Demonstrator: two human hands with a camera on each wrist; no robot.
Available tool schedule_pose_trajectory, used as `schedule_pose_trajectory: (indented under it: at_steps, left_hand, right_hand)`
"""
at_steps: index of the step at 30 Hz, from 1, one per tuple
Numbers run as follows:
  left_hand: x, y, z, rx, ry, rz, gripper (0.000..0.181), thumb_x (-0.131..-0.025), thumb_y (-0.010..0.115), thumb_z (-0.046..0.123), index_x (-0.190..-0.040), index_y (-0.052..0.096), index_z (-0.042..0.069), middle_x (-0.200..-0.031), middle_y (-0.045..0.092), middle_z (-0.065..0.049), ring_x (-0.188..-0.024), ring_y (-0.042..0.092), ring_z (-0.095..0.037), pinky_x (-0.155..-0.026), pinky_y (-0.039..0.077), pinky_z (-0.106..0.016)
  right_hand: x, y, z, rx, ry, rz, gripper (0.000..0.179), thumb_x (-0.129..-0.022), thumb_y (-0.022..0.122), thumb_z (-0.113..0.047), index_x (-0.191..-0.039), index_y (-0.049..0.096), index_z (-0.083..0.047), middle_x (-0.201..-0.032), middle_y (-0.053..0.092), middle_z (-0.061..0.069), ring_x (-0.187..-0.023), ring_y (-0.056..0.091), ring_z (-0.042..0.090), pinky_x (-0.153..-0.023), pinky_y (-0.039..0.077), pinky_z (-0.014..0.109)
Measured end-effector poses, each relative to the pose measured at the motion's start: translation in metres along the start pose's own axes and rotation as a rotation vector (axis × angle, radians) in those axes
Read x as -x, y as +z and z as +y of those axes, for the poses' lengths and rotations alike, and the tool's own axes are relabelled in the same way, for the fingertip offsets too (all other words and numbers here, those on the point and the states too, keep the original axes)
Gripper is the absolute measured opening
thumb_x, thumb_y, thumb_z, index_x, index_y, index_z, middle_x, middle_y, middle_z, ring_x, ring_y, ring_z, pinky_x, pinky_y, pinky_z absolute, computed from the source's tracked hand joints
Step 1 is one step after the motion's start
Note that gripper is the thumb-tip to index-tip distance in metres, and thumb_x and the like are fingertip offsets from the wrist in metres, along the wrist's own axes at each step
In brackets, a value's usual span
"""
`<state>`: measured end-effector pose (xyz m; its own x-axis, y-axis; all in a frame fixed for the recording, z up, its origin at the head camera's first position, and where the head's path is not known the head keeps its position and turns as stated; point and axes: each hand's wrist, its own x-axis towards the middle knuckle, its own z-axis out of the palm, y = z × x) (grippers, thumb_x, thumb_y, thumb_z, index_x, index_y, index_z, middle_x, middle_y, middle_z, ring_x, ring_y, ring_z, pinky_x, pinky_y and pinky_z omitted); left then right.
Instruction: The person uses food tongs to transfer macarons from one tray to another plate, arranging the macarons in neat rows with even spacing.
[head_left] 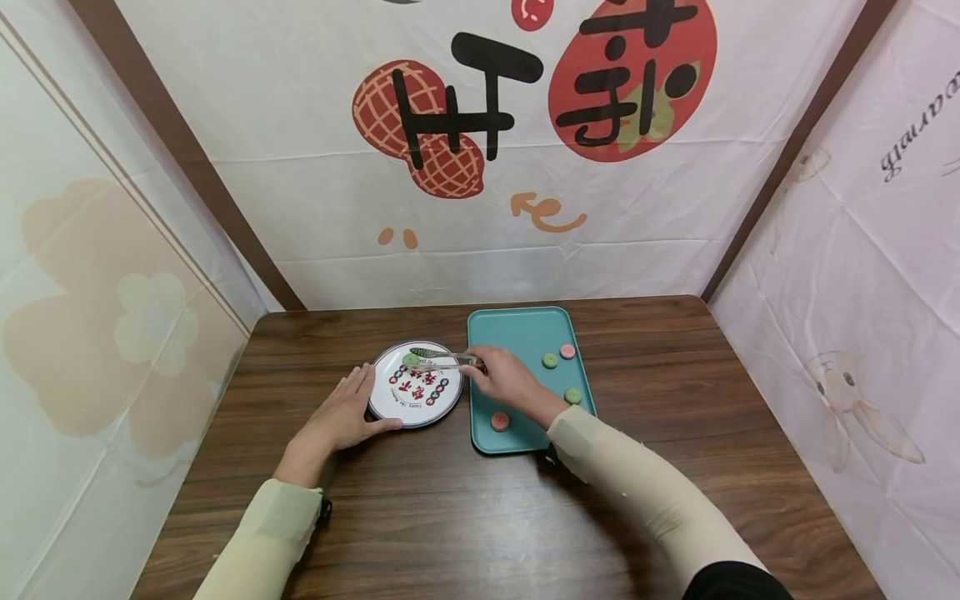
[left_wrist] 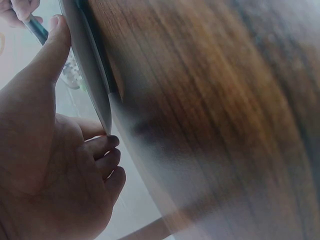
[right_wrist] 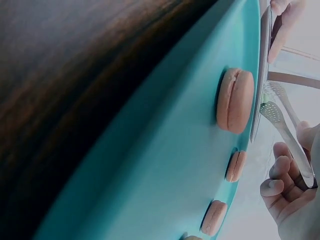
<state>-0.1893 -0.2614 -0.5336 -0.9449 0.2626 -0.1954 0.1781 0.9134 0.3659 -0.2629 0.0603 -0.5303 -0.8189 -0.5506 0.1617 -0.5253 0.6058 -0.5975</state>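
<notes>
My right hand [head_left: 510, 382] grips metal tongs [right_wrist: 292, 142] with perforated ends, reaching across the tray to the plate. At the tips of the tongs is a green macaron [head_left: 410, 360], at the upper left of the white plate [head_left: 408, 408]; whether it touches the plate I cannot tell. My left hand [head_left: 341, 415] rests against the left side of that plate, its fingers extended along the rim and its thumb at the near edge. Under my right hand lies a teal tray [head_left: 517, 325] with pink and green macarons, among them a pink macaron [head_left: 500, 421] near its front left.
On the tray's right side are a pink macaron [head_left: 567, 351], a green macaron [head_left: 550, 360] and another green macaron [head_left: 573, 395]. Plate and tray stand side by side on a dark wooden table [head_left: 450, 517]. Printed cloth walls [head_left: 322, 275] enclose its back and sides.
</notes>
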Motion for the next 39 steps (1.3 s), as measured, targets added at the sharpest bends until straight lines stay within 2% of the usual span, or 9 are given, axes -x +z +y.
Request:
schedule_pose_trajectory:
  at_steps: [5,11,14,21,29,35,39]
  left_hand:
    - [0.0,0.001,-0.001,-0.002,0.002,0.0,0.125,-0.093,0.072,0.069,-0.167,0.012,-0.011,-0.175,0.012,-0.033,-0.163,0.01,-0.048,-0.134,0.012,-0.058]
    - [0.0,0.0,0.001,-0.002,0.001,0.001,0.124,-0.093,0.072,0.069,-0.167,0.012,-0.011,-0.175,0.012,-0.032,-0.163,0.01,-0.049,-0.134,0.012,-0.058]
    - [0.0,0.0,0.002,-0.001,0.0,-0.001,0.124,-0.094,0.072,0.069,-0.167,0.013,-0.011,-0.175,0.012,-0.032,-0.163,0.011,-0.049,-0.134,0.012,-0.058]
    - [0.0,-0.001,0.003,0.0,-0.006,-0.002,0.124,-0.093,0.072,0.07,-0.167,0.012,-0.011,-0.175,0.012,-0.032,-0.163,0.01,-0.048,-0.134,0.011,-0.058]
    - [0.0,-0.001,0.002,0.0,-0.014,-0.004,0.125,-0.093,0.071,0.071,-0.167,0.012,-0.01,-0.176,0.012,-0.031,-0.163,0.009,-0.047,-0.134,0.011,-0.057]
    - [0.0,0.0,0.001,-0.002,-0.007,0.0,0.126,-0.093,0.071,0.072,-0.167,0.012,-0.01,-0.175,0.012,-0.031,-0.163,0.01,-0.048,-0.134,0.011,-0.057]
    - [0.0,0.0,0.001,-0.001,-0.004,0.001,0.126,-0.093,0.071,0.072,-0.167,0.012,-0.011,-0.175,0.012,-0.031,-0.163,0.01,-0.048,-0.134,0.011,-0.057]
  right_hand:
    - [-0.001,0.002,-0.001,-0.007,0.018,-0.015,0.046,-0.111,0.064,-0.032,-0.143,0.065,0.001,-0.081,0.063,0.0,-0.059,0.054,0.013,-0.054,0.048,0.032]
    - [-0.002,0.004,-0.002,0.011,0.022,-0.012,0.045,-0.111,0.064,-0.033,-0.142,0.066,-0.001,-0.107,0.074,0.009,-0.079,0.068,0.013,-0.066,0.058,0.032]
    - [-0.003,0.005,-0.002,0.021,0.018,-0.017,0.045,-0.111,0.063,-0.033,-0.142,0.066,-0.001,-0.114,0.075,0.011,-0.084,0.07,0.013,-0.069,0.059,0.032]
    - [-0.006,0.007,-0.004,0.029,0.004,-0.031,0.045,-0.111,0.064,-0.034,-0.142,0.066,-0.002,-0.113,0.075,0.01,-0.079,0.067,0.01,-0.065,0.056,0.03]
    - [-0.008,0.007,-0.008,0.04,0.0,-0.032,0.043,-0.111,0.064,-0.035,-0.14,0.067,-0.003,-0.12,0.075,0.01,-0.081,0.067,0.011,-0.067,0.056,0.03]
    - [-0.009,0.009,-0.008,0.029,-0.025,-0.037,0.041,-0.11,0.065,-0.033,-0.136,0.068,-0.001,-0.113,0.075,0.008,-0.071,0.062,0.01,-0.063,0.054,0.029]
    - [-0.009,0.01,-0.008,0.03,-0.037,-0.034,0.039,-0.11,0.065,-0.033,-0.134,0.069,-0.002,-0.109,0.075,0.006,-0.071,0.061,0.008,-0.064,0.053,0.029]
